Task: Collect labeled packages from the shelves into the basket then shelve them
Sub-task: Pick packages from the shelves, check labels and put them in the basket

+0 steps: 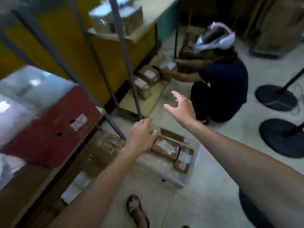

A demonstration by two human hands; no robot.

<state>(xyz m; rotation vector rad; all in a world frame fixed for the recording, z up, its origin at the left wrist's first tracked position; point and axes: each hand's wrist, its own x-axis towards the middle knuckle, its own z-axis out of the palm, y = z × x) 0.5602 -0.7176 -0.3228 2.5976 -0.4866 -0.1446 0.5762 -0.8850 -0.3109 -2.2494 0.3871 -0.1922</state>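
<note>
Two hands over the basket, collecting nearly done.
Left hand [141,137] curls on the basket [189,175] rim beside its packages [166,148]; right hand [182,109] hovers open, empty. Next likely: lift basket from floor toward shelves.

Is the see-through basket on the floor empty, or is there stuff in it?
Not empty. The basket holds at least two brown labeled packages, lying side by side.
</note>
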